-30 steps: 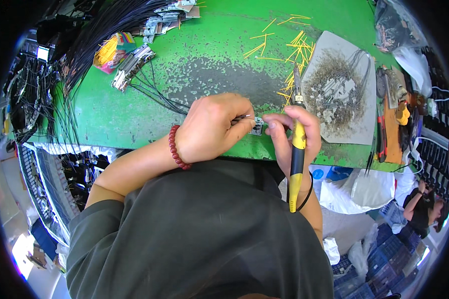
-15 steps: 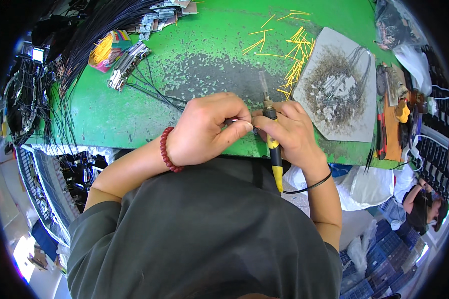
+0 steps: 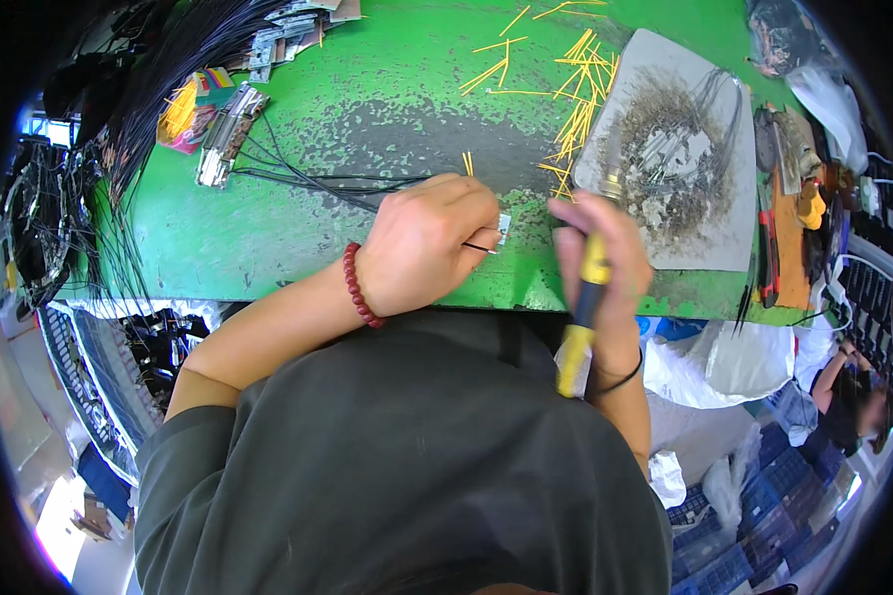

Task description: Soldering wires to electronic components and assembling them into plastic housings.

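Observation:
My left hand (image 3: pixel 432 243) is closed in a pinch on a black wire (image 3: pixel 478 248), whose short bare end sticks out past the fingertips. Beside those fingers a small silvery piece (image 3: pixel 504 229) shows, its rest hidden by the hand. Behind the knuckles two thin yellow tubes (image 3: pixel 468 163) stand out. Several black wires (image 3: pixel 318 182) run from the left hand to a metal part (image 3: pixel 230 134) on the left. My right hand (image 3: pixel 610 263), a little blurred, is wrapped round a yellow and black soldering iron (image 3: pixel 587 297), its tip end pointing away over the grey board's edge.
Scorched grey board (image 3: pixel 704 248) with solder residue lies on the right of the green table (image 3: pixel 298 268). Loose yellow tubes (image 3: pixel 577 119) are scattered beside it. A box of yellow tubes (image 3: pixel 182 119) and black wire bundles (image 3: pixel 154 89) lie left. Tools (image 3: pixel 789 238) line the right edge.
My right hand has moved right with the soldering iron, away from the left hand. The left hand has turned slightly, and the wire end and silvery piece now show.

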A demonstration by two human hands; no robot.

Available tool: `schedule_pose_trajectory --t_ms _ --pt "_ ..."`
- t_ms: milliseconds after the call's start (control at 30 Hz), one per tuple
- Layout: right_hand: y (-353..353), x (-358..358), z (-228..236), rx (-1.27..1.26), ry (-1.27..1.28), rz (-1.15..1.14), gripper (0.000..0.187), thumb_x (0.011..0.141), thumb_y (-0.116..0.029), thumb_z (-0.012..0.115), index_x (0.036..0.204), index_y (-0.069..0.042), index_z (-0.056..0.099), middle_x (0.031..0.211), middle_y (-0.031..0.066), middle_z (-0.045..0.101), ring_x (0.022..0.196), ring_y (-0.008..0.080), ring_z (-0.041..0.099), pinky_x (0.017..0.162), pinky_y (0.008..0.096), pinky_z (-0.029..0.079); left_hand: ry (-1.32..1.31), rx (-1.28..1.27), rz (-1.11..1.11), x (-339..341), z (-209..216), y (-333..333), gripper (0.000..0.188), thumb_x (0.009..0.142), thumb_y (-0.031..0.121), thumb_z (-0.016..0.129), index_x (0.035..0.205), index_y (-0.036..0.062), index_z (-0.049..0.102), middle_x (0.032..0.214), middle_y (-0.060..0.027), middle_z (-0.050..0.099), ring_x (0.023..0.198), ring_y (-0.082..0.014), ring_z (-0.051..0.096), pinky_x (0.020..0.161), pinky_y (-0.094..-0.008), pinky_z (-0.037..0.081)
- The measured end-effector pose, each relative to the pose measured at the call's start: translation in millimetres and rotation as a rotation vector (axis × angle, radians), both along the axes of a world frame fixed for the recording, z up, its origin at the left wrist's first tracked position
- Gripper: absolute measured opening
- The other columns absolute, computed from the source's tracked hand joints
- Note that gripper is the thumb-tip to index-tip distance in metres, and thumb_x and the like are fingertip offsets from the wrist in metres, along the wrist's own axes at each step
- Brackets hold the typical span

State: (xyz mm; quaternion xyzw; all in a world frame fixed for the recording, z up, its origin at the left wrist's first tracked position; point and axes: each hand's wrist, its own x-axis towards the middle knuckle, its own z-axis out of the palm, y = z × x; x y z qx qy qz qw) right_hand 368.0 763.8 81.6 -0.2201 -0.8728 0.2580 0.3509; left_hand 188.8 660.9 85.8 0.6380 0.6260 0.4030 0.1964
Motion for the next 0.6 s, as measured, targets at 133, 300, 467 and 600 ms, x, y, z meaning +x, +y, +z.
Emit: schedule_pose_trajectory --t_ms 133,300,467,600 --pt "10 43 8 -0.462 0.269 -0.331 0.061 0.092 -0.048 0.049 0.125 0.003 0.047 0.065 0.0077 0.065 0.051 0.0035 0.045 0.049 0.0183 0.035 -0.031 -0.008 -0.015 -1 0 -1 0.013 0.069 -0.003 0.066 0.075 0.0027 0.055 0.081 -0.0090 0.062 0.076 -0.0270 0.061 0.067 -0.0346 0.049" --pt "28 70 2 -0.547 0.456 -0.451 0.045 0.087 -0.034 0.053 0.107 0.006 0.062 0.072 0.0071 0.060 0.054 0.0050 0.047 0.048 0.0171 0.033 -0.019 0.031 -0.028 -2 -2 0 0.014 0.068 0.001 0.066 0.073 0.0043 0.053 0.080 -0.0073 0.062 0.075 -0.0266 0.060 0.064 -0.0353 0.049" --pt "34 64 -3 -0.448 0.469 -0.508 0.027 0.074 -0.003 0.056 0.099 0.006 0.060 0.076 0.0060 0.060 0.057 0.0080 0.052 0.056 0.0190 0.042 -0.029 0.012 -0.025 -1 -1 0 0.014 0.069 0.001 0.066 0.073 0.0041 0.053 0.081 -0.0078 0.062 0.075 -0.0264 0.060 0.065 -0.0352 0.050" --pt "38 69 -7 -0.465 0.406 -0.525 0.031 0.074 -0.003 0.055 0.104 0.005 0.058 0.078 0.0083 0.060 0.057 0.0090 0.054 0.056 0.0198 0.043 -0.029 0.001 -0.024 -1 -2 1 0.014 0.069 0.002 0.066 0.073 0.0041 0.053 0.082 -0.0082 0.062 0.077 -0.0267 0.061 0.066 -0.0353 0.050"
